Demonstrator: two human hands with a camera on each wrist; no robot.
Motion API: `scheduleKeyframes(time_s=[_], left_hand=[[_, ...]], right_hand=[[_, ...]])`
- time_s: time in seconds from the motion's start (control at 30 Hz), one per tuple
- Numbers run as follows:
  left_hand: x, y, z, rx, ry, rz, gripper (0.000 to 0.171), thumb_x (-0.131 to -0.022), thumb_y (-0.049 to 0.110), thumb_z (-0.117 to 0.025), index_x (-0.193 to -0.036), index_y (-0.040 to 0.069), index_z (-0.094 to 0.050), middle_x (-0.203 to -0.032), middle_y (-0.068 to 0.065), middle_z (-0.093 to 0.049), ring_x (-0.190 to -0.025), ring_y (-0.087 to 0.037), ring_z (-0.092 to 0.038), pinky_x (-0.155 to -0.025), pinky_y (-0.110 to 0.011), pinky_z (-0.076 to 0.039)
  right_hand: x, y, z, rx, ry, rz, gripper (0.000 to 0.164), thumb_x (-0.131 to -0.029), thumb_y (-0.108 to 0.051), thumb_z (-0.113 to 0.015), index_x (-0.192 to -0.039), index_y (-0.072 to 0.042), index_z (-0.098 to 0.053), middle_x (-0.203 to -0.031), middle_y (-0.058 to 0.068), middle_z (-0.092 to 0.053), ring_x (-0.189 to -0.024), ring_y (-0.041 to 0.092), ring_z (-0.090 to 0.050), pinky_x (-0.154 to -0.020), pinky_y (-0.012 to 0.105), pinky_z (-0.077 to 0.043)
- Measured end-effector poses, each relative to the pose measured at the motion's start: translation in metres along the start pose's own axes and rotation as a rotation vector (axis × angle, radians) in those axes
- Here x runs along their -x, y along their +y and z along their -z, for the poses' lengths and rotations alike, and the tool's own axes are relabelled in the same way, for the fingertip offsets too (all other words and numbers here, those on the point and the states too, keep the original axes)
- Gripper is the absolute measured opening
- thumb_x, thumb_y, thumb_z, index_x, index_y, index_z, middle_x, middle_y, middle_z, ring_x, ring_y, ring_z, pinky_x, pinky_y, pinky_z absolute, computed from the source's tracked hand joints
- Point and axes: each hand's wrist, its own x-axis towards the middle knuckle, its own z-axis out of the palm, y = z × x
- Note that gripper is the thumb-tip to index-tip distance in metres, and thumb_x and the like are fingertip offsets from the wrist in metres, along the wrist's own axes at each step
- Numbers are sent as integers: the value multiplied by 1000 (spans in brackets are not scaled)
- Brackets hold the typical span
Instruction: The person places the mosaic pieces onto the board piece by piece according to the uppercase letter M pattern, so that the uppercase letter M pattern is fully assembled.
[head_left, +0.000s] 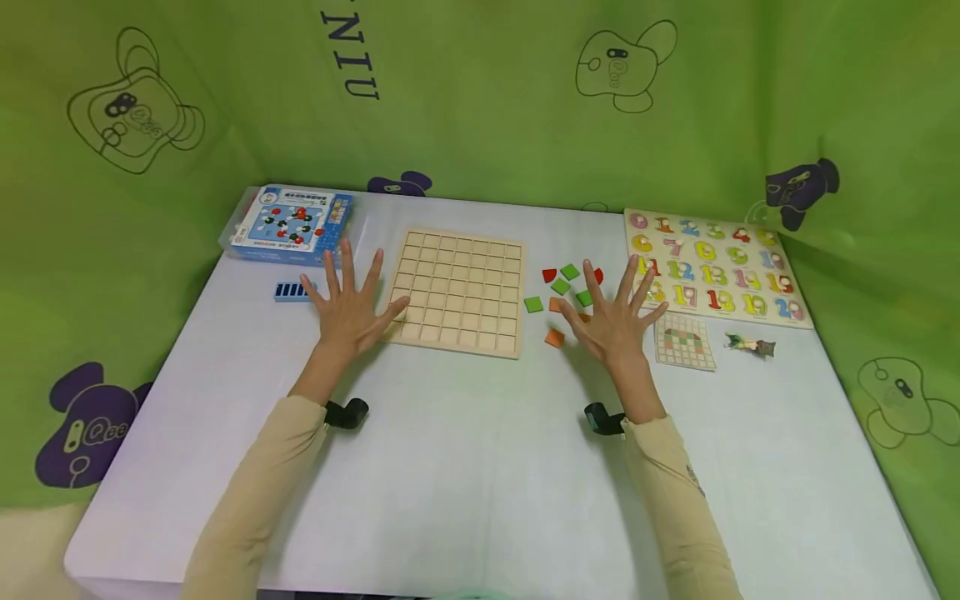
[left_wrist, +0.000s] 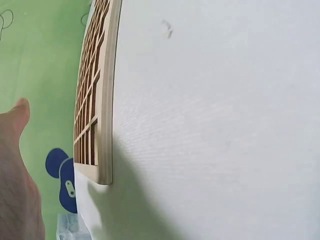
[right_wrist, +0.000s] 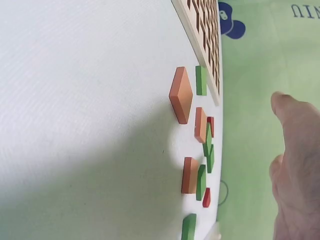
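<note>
Both hands hover over the table with fingers spread and nothing held. My left hand [head_left: 347,315] is at the left edge of a wooden grid board [head_left: 457,292], whose square cells hold no pieces. My right hand [head_left: 615,325] is beside a loose group of small tiles: several green squares [head_left: 533,304], orange squares [head_left: 554,337] and red rounded pieces [head_left: 550,275]. Part of the group is hidden behind the right fingers. In the right wrist view an orange tile [right_wrist: 181,96] lies flat on the table near the board's corner. The left wrist view shows the board's edge [left_wrist: 106,100] and my thumb [left_wrist: 20,115].
A blue boxed molecule set [head_left: 292,225] lies back left, with a small blue slotted block [head_left: 292,292] before it. At the right are a number puzzle board [head_left: 712,267], a pattern card [head_left: 684,342] and a small figurine [head_left: 750,344]. Green cloth [head_left: 480,100] hangs behind.
</note>
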Motion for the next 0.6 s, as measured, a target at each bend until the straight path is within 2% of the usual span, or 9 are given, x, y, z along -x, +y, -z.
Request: scheduleKeyframes(time_s=[0.13,0.27,0.33,0.43,0.53,0.6], left_hand=[[6,1,0,37,-13,-28,86,-87,78,-26,-154,31,2,-156,-12,25,-141,-41,20,-104,-70,22],[12,1,0,155,-79,-79,88,-88,74,-36,-154,31,3,-156,-12,24,-141,-42,20,-105,-72,19],[13,0,1,230,-124,-112,90,-89,68,-45,-155,30,2,-156,-14,23,-141,-43,18,-107,-73,13],[13,-4,2,333,-185,-150,94,-86,57,-61,-155,27,-5,-157,-14,19,-141,-44,14,-109,-74,-2],[12,-9,2,376,-213,-188,95,-82,49,-71,-155,23,-16,-159,-13,13,-143,-42,8,-109,-73,-14],[10,-13,2,402,-213,-211,95,-79,44,-77,-153,19,-24,-160,-14,6,-144,-41,2,-110,-71,-17]], right_hand=[[1,1,0,-29,8,11,81,-89,-74,-32,-154,-35,-5,-152,19,31,-136,46,28,-98,83,9],[1,4,1,-69,13,32,79,-90,-74,-29,-154,-35,-4,-152,19,30,-137,45,27,-99,82,9],[0,5,1,-92,17,41,78,-90,-74,-28,-154,-35,-4,-152,18,30,-137,44,28,-100,81,9],[-2,8,1,-121,36,48,77,-91,-72,-30,-154,-35,-6,-153,17,30,-137,43,27,-101,81,8],[-4,12,1,-135,52,48,76,-92,-70,-32,-154,-35,-7,-153,16,29,-138,44,23,-101,81,7],[-6,14,0,-136,54,48,76,-92,-70,-31,-154,-34,-7,-153,14,30,-139,45,21,-101,81,6]])
